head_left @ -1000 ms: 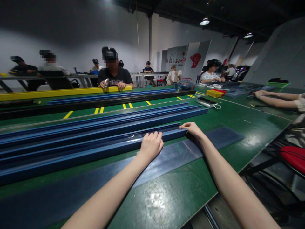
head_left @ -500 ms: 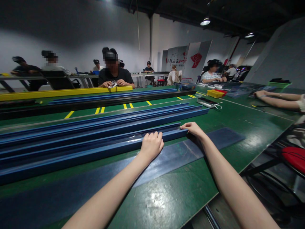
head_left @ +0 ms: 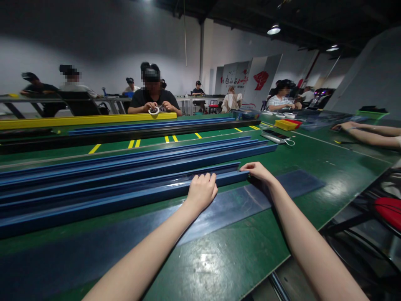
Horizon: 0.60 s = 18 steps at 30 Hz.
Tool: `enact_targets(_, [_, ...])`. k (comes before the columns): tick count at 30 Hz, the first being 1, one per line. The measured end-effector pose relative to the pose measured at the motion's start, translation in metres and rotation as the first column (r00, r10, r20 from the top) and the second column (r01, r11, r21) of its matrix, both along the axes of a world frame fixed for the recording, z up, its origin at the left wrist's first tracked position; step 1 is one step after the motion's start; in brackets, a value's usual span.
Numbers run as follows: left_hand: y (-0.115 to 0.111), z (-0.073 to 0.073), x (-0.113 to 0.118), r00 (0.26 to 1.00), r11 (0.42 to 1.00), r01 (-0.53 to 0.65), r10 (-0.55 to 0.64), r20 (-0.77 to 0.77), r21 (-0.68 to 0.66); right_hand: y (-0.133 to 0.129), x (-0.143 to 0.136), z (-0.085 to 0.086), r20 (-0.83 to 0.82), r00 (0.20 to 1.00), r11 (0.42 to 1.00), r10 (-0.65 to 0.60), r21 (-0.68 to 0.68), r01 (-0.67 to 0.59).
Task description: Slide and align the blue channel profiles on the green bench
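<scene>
A long blue channel [head_left: 119, 201] with raised side walls lies across the green table, a glossy clear strip [head_left: 175, 184] showing inside it. My left hand [head_left: 203, 191] curls its fingers over the channel's near wall, close to its right end. At that end my right hand [head_left: 257, 171] is closed in a pinch. Its fingertips touch the channel's end, and whatever they hold is too small to make out. Under my forearms lies a long translucent sheet [head_left: 225, 205], flat on the table.
More blue channels [head_left: 188, 161] lie parallel behind. Farther back are a black rail [head_left: 140, 137] and a yellow rail [head_left: 94, 121], where a co-worker handles a white ring [head_left: 153, 110]. A phone [head_left: 275, 134] and a yellow tray [head_left: 285, 124] sit right of them. A red stool [head_left: 388, 213] stands beyond the table edge.
The view has shifted slightly, moving the scene a little to the right. Both my hands keep nearly the same places on the channel. Across the table, the co-worker's white ring has turned.
</scene>
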State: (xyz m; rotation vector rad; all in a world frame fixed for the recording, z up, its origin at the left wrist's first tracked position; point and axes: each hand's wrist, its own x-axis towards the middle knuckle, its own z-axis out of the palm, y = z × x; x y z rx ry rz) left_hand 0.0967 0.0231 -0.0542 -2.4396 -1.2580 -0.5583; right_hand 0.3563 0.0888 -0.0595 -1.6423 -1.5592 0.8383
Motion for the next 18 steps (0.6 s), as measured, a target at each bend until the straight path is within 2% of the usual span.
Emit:
enact_targets(9, [-0.0005,0.0021,0.0005,1.0,0.999,-0.03,0.03,0.001,0.031,0.004,0.0014,-0.0065,0.061,0.998,0.996,-0.009,0.09,0.004])
enact_targets(18, [-0.0008,0.002,0.0001,0.999,0.998,-0.04,0.04,-0.013,0.04,-0.0008,-0.0028,-0.007,0.102,0.994,0.993,-0.048,0.112,0.037])
